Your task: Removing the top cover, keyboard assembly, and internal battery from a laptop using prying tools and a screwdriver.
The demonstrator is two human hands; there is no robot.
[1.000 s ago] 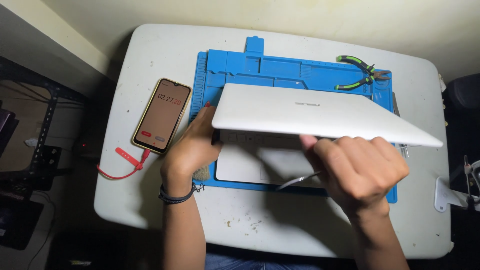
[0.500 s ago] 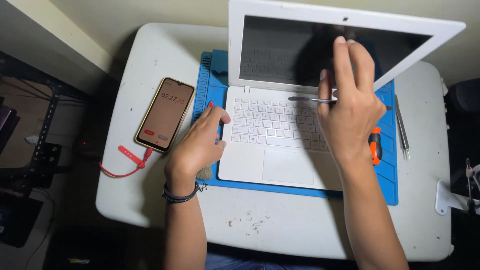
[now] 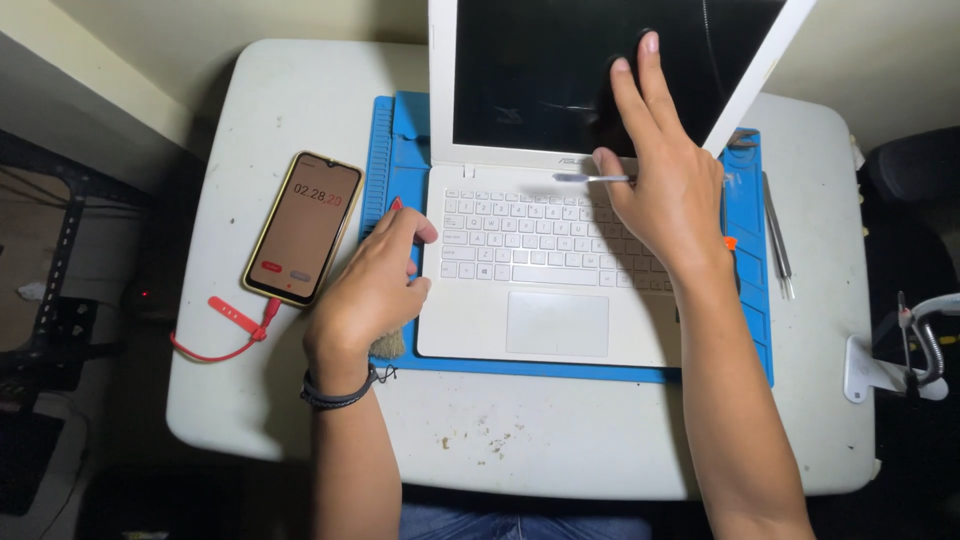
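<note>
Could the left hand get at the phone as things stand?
Probably yes. The left hand rests at the laptop's left edge, and the phone lies face up just to its left on the table, with nothing between them.
</note>
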